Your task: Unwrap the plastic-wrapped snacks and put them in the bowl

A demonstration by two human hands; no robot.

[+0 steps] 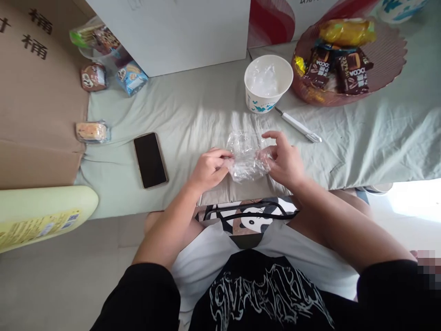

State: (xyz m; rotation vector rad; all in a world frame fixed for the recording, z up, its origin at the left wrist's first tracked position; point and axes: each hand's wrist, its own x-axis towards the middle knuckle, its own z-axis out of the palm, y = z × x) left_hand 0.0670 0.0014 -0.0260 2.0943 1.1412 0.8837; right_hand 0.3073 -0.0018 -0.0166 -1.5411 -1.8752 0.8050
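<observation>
- Fingers (223,160) of the left hand (208,169) pinch one edge of the wrapper (245,158). The right hand (285,162) pinches the other edge, index finger lifted. The two-sided grip seems to keep the film spread.
- The wrapper is clear, crinkled and apparently empty, held just above the cloth (193,115) near its front edge.
- A phone (150,159) lies to the left, apart from the hands.
- Beyond is a cup (253,99) with film inside, then a snack plate (396,50).
</observation>
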